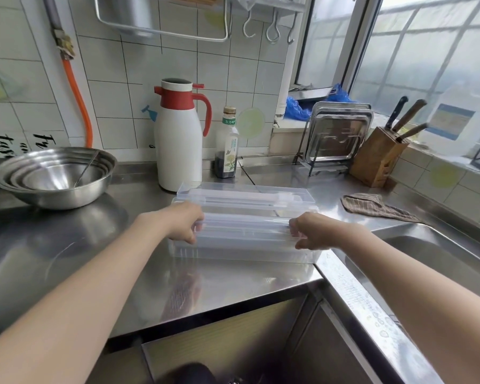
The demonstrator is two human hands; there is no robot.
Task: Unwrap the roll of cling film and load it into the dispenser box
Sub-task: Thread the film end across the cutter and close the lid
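Cling film roll [245, 226], a pale translucent cylinder, lies with its long axis running left to right across the open clear plastic dispenser box [244, 252] on the stainless steel counter [67, 245], the hinged lid [244, 195] folded back behind it. Left hand [184, 221] grips the roll's left end with curled fingers, and right hand [312, 231] grips the right end likewise, each equally near. Whether the roll is fully seated or wrapped cannot be judged.

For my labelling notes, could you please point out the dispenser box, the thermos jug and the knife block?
dispenser box [247, 249]: head view, front wall.
thermos jug [178, 151]: head view, white body.
knife block [377, 159]: head view, wooden side.
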